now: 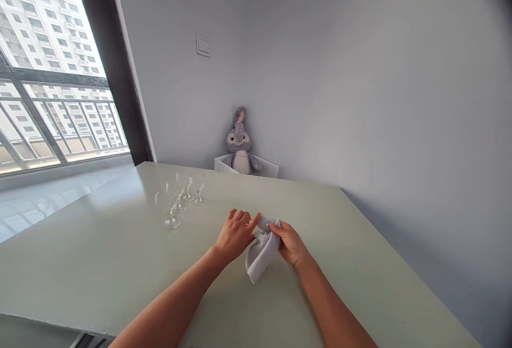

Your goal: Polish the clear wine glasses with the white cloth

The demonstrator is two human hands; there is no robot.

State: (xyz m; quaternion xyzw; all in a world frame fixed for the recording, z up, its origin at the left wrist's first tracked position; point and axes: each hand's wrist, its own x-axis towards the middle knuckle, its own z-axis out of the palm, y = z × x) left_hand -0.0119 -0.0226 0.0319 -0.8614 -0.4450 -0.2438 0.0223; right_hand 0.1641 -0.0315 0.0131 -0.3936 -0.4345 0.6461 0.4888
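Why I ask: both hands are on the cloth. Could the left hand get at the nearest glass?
Probably yes: only bare table lies between the left hand and the nearest glass, and it just touches the cloth.

We have a single view, worn on the head, looking forward and down across the table (pixel 100 262) toward the corner of the wall (pixel 320 71). The left hand (pixel 234 236) and right hand (pixel 292 244) sit close at lower centre; the window (pixel 48 71) fills the upper left.
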